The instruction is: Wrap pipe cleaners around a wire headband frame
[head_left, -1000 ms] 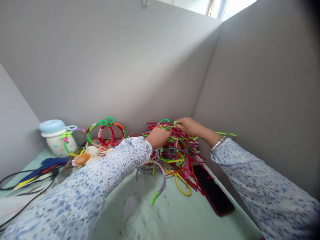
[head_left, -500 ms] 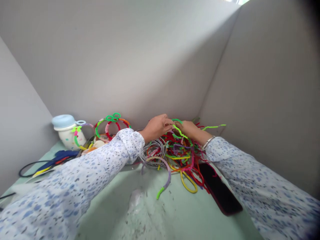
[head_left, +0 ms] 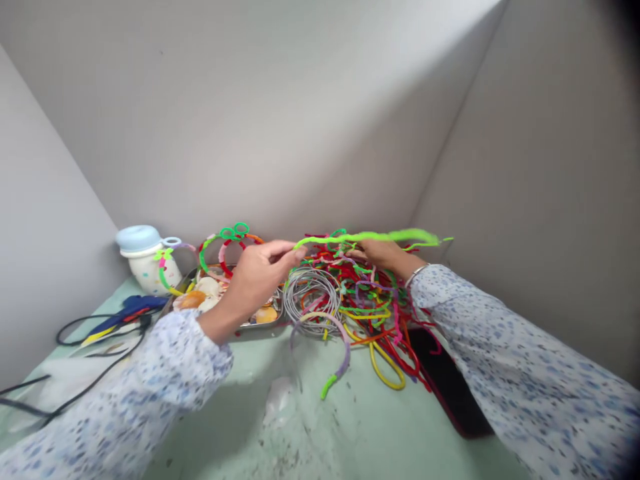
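Lime stem (head_left: pixel 367 237), one: newly drawn out above the pile (head_left: pixel 367 308), thus singled out. I pinched its end, left grip (head_left: pixel 257 277); right grip (head_left: pixel 383 256), at pile: hold indiscernible.

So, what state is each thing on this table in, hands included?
Left hand: pinching
Bright green fuzzy stick: pinched, far end blurred
Right hand: at the pile; its grip is unclear
Fuzzy stick pile: tangled
Gray wire: coiled
Phone: lying flat, screen dark
White jar: upright, blue lid on
Shell tray: uncovered
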### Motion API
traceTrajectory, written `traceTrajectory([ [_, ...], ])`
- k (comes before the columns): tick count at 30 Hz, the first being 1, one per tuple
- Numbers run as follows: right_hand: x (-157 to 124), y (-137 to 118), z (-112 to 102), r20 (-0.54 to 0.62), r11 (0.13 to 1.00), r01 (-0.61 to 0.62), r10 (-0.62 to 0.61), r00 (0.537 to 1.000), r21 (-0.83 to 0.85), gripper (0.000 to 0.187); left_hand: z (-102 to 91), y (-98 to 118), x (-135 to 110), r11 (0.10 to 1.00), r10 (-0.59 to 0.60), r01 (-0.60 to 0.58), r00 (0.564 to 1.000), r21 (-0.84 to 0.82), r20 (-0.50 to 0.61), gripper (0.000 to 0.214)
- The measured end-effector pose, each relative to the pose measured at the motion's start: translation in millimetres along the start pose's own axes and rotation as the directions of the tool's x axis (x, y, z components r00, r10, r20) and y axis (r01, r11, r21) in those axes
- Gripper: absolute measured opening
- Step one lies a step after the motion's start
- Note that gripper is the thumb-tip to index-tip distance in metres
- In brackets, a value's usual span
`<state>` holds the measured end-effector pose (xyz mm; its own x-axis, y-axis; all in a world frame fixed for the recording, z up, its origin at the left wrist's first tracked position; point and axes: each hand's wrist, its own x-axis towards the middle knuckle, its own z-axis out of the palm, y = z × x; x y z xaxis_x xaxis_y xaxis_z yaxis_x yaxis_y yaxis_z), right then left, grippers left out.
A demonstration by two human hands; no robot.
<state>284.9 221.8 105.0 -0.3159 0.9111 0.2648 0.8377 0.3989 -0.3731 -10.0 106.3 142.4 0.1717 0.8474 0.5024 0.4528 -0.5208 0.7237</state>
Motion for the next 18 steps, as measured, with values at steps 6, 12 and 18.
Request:
traceTrajectory([
  [6,20.5,-13.4,-7.1,-0.055,0.966,0.039,-0.055,0.997,-0.254,0.046,-1.0,-34.8,-55.7,0.903,-0.356,0.379,0.924,-0.202,0.141,0.037],
  [12,39.9,-21.7,-17.0,-0.032,0.954,-0.007,-0.003,0.999,-0.299,0.056,12.2,-50.8,-91.6,0.68,-0.527,0.594,0.803,-0.43,0.278,0.038],
  [18,18.0,-35.3,-31.8,-0.161,0.951,-0.01,-0.043,0.986,-0.31,0.059,33.9,-60.2,-116.6,0.567,-0.593,0.7,0.713,-0.434,0.375,0.049],
])
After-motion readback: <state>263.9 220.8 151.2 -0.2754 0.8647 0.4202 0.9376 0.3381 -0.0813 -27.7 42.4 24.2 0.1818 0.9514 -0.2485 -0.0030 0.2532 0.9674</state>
